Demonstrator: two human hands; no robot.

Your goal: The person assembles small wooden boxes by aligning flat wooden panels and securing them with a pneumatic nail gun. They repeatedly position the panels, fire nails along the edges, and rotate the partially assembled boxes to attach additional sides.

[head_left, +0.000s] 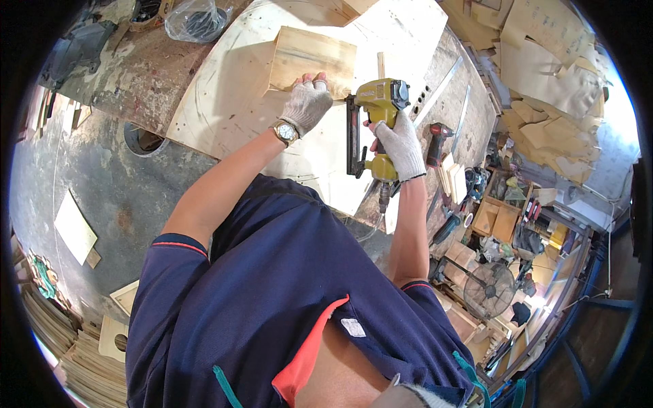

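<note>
Yellow-green and black, the nail gun [375, 96] stands over the pale sheet [228, 112] on the workbench, just beside the right end of a box-like wooden piece [311, 56]. The right hand [400, 146], in a white knit glove, is wrapped around the gun's handle, fingers curled closed; a hose fitting [385, 197] hangs from the handle's lower end.

The left hand [307, 104], gloved with bare fingertips, touches the near edge of the wooden piece, its fingers close together and bent; whether it grips or only steadies, I cannot tell. A wristwatch [286, 131] circles that wrist.

Beyond the wooden piece, near the gun's top, lies a narrow wooden strip [381, 64]. To the right are a red-and-black power tool [437, 141], small pale boards [453, 178] and a long metal strip [440, 90]. Farther out, a clear plastic bag [195, 20] sits at upper left, brown sheets [547, 129] pile at upper right, and a fan [488, 290] stands at lower right.
</note>
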